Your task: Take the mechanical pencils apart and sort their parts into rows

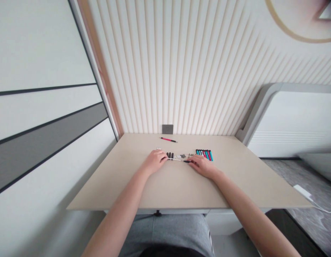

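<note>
Left hand (pixel 154 160) and right hand (pixel 204 166) hold a thin white rod (pixel 177 159) between them.

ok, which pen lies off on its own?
The red pen, alone near the wall below the socket. The other pens lie packed side by side, beside the right hand, which pinches a thin white refill.

A pale beige bench (pixel 181 189) is pictured. A red pen (pixel 168 139) is laid alone near its back edge. Nearer the middle, teal and pink pens (pixel 204 154) are lined up side by side, with small grey parts (pixel 182 156) and black caps (pixel 170 155) set just beside them. A thin white rod (pixel 177 159) is pinched between the left hand (pixel 154 161) and the right hand (pixel 205 166), both rested on the surface.
</note>
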A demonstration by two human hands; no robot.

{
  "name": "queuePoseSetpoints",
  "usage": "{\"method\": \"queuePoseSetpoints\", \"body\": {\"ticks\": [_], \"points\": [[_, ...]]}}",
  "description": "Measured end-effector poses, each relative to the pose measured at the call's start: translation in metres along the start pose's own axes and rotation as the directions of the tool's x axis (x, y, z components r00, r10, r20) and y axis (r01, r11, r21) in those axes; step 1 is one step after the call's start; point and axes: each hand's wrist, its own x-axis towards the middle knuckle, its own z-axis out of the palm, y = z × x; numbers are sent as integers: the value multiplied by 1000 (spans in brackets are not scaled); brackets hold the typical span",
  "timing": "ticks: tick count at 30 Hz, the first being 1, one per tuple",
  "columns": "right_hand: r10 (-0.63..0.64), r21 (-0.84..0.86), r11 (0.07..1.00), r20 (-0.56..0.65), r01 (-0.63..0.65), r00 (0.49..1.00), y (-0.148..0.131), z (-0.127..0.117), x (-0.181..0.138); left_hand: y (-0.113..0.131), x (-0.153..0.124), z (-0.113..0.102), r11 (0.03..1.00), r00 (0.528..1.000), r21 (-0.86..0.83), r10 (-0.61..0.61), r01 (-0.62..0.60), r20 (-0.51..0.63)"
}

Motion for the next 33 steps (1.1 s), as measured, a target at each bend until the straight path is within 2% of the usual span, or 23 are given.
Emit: {"method": "queuePoseSetpoints", "body": {"ticks": [4, 8, 14, 17, 22, 25, 27, 28, 30, 31, 33], "points": [[-15, -2, 1000, 7, 15, 1000, -4, -2, -1, -12, -4, -11, 994, 990, -69, -90, 83, -106], [-39, -14, 999, 14, 39, 999, -6, -1, 0, -15, -4, -16, 985, 984, -147, -107, 86, -142], [17, -54, 998, -30, -18, 999, -5, 3, 3, -1, 0, -10, 958, 995, -286, -52, 24, -89], [-8, -82, 997, -47, 4, 999, -5, 6, 4, 7, 2, -6, 945, 998, -327, -37, 16, -57], [-35, -161, 987, -54, 26, 998, -7, 7, 4, 8, 2, -6, 949, 997, -313, -59, 43, -40], [1, -201, 979, -99, -21, 995, -7, 5, 3, 0, 1, -11, 962, 987, -248, -140, 117, -79], [35, -222, 973, -122, -61, 992, -6, 4, 3, -8, -1, -15, 956, 952, -167, -266, 241, -149], [51, -231, 970, -131, -81, 990, -5, 3, 3, -13, -2, -18, 934, 914, -119, -354, 337, -196], [84, -250, 961, -150, -120, 985, -3, 3, 3, -20, -5, -21, 843, 808, -21, -523, 538, -273], [97, -261, 956, -159, -137, 983, -3, 2, 4, -22, -7, -23, 798, 772, 32, -570, 601, -283], [123, -297, 939, -177, -172, 977, -2, 2, 5, -24, -10, -23, 738, 743, 141, -615, 661, -265]]}}
